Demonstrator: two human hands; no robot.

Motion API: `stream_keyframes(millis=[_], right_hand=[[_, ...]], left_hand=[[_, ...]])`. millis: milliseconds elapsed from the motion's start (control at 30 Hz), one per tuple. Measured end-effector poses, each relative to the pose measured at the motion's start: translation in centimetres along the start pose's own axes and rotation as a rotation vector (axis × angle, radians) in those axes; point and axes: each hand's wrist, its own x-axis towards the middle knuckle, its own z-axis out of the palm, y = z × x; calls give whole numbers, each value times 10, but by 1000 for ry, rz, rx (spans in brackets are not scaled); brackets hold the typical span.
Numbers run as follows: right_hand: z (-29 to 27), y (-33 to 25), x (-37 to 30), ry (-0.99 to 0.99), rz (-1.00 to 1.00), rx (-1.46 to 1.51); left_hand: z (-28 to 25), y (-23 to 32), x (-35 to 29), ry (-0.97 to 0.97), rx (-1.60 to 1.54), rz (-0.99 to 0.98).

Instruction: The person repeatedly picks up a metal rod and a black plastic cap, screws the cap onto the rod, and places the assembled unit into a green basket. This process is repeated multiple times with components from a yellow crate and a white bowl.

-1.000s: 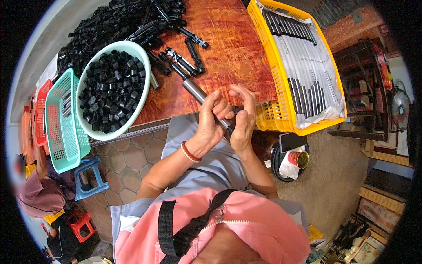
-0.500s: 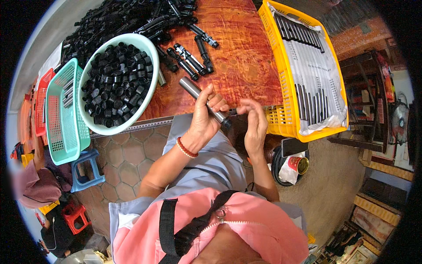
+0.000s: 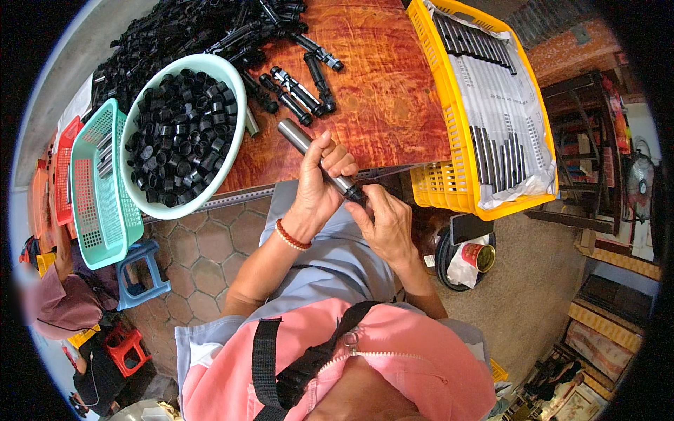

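My left hand (image 3: 321, 175) is wrapped around a grey metal tube (image 3: 295, 136), which slants over the table's front edge. A black end piece (image 3: 356, 194) sits at the tube's lower end. The fingers of my right hand (image 3: 385, 226) are closed on that end piece, thumb below and index finger above. Beyond my hands on the tabletop lie several black rod-shaped parts with silvery middles (image 3: 295, 88). To the left, a pale green bowl (image 3: 243, 133) is heaped with small black caps (image 3: 184, 137).
A yellow crate (image 3: 449, 105) at the right holds dark tubes (image 3: 509, 165) on white wrapping. Black parts (image 3: 168, 35) pile up at the far left of the wooden table (image 3: 372, 77). A turquoise basket (image 3: 98, 224), a blue stool (image 3: 144, 277) and another person (image 3: 67, 298) are on the left.
My right hand has moved left to the tube and closed on its black end; before, it was apart from it with its fingers blurred. The left hand keeps hold of the tube.
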Motion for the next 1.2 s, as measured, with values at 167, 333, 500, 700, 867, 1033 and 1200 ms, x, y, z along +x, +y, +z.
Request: stream_keyframes(millis=[167,333,500,700,867,1033,1200], right_hand=[[4,1,-2,17,-40,-97],[8,2,-4,-6,-75,-181],[7,1,-4,-25,-89,-186],[7,4,-5,-33,-115,-183],[5,3,-3,-60,-105,-164],[9,19,4,-67,-48,-107],[-9,39,3,-18,210,-110]], left_hand=[[-5,-3,1,-28,14,-11],[-6,-3,0,-38,41,21],[-7,-5,-2,-26,70,41],[-8,-6,-4,-6,79,43],[-11,-5,-4,-28,105,51],[-2,1,12,6,522,107],[37,13,35,-114,1202,572]])
